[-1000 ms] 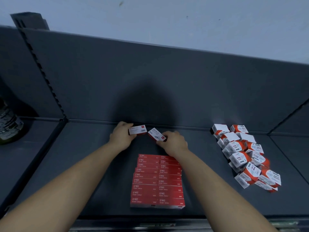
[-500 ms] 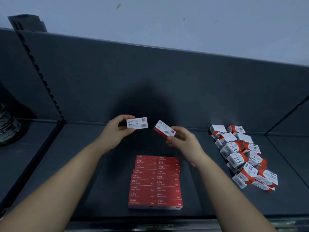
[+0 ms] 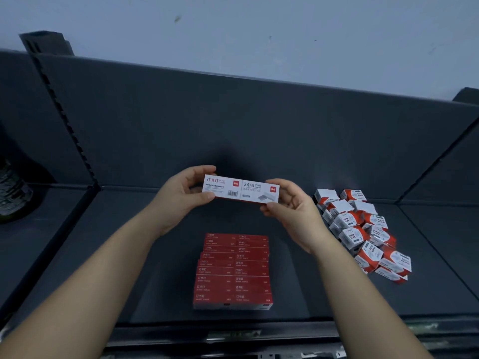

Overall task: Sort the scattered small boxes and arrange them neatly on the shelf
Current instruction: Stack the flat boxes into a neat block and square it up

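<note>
Left hand (image 3: 181, 194) and right hand (image 3: 290, 206), raised above the shelf (image 3: 129, 255): each pinches one small box (image 3: 221, 189), (image 3: 260, 192), ends touching.

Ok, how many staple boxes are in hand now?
2: the left box in the left hand, the right box in the right hand, end to end above the red stack.

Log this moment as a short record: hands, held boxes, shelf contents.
left hand: grips white staple box
right hand: grips second staple box
held boxes: end to end, held above shelf
arranged block: red staple boxes, two neat columns, shelf centre
loose pile: paper clip boxes, jumbled, right side
</note>
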